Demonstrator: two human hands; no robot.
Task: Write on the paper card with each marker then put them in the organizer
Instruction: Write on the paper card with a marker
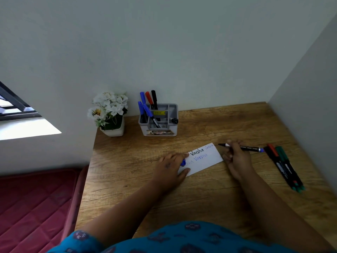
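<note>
A white paper card [206,159] with words in black and blue ink lies on the wooden desk [127,179]. My left hand [170,168] rests on the card's left end and holds a blue marker cap [182,163] between its fingers. My right hand [237,159] grips an uncapped marker [249,148], its tip pointing left just past the card's upper right corner. The grey organizer [160,123] stands at the back of the desk with several blue, red and black markers upright in it. Several capped markers, red and green among them [284,165], lie on the desk to the right.
A white pot of white flowers [109,114] stands left of the organizer at the desk's back left corner. Walls close off the desk at the back and on the right. A red mattress [36,207] lies below the desk's left edge.
</note>
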